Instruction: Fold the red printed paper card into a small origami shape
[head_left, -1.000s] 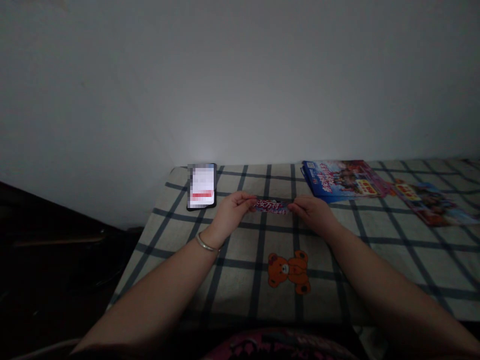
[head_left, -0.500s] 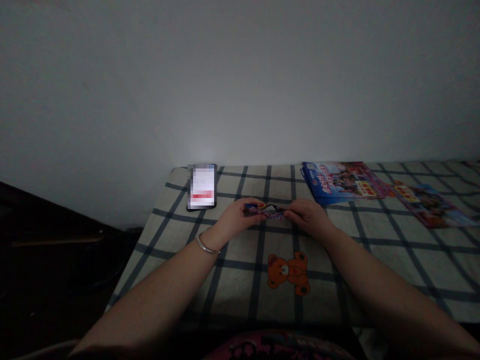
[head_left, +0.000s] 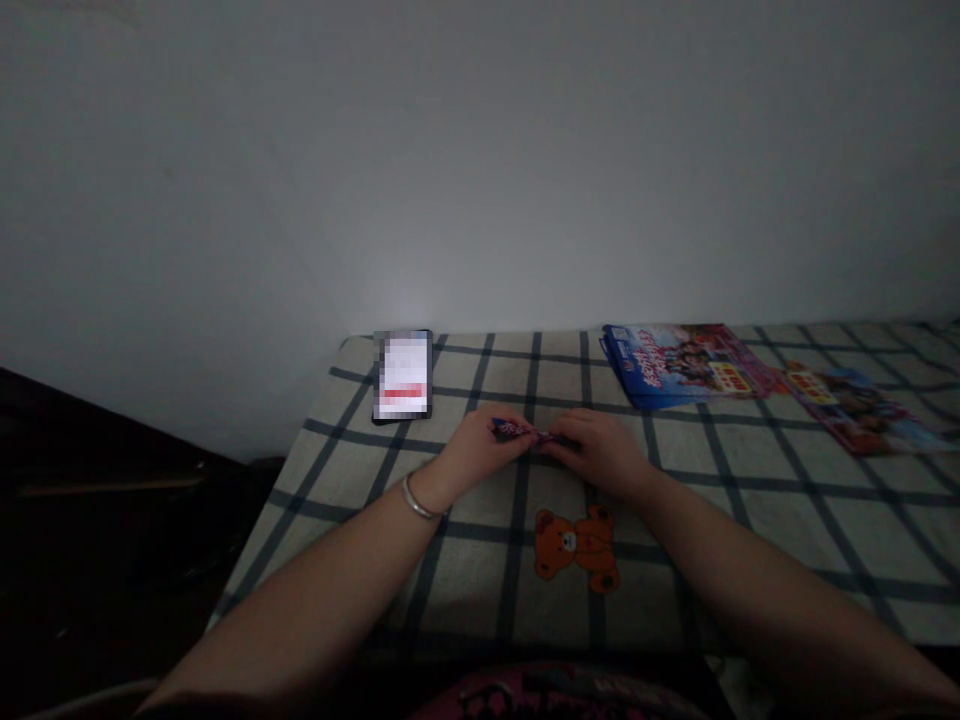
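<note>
Between my two hands is a small, folded piece of printed paper (head_left: 517, 431), dark blue with pink and white markings. My left hand (head_left: 487, 440), with a silver bangle on the wrist, pinches its left part between thumb and fingers. From the other side, my right hand (head_left: 598, 448) grips the paper's right end, and the two thumbs nearly meet at the middle. Much of the paper is hidden by my fingers. Both hands are just above or on the checked tablecloth (head_left: 465, 560), beyond an orange teddy bear picture (head_left: 576, 548).
A phone (head_left: 403, 375) with a lit, blurred screen lies at the table's back left. Back right is a stack of colourful printed leaflets (head_left: 679, 360), with another leaflet (head_left: 862, 405) beside it. A pale wall (head_left: 480, 180) rises behind the table; the floor at left is dark.
My hands have come closer together and slightly nearer to me. The paper, which showed an open gap in its middle, is now pressed flatter and more covered by my fingers.
</note>
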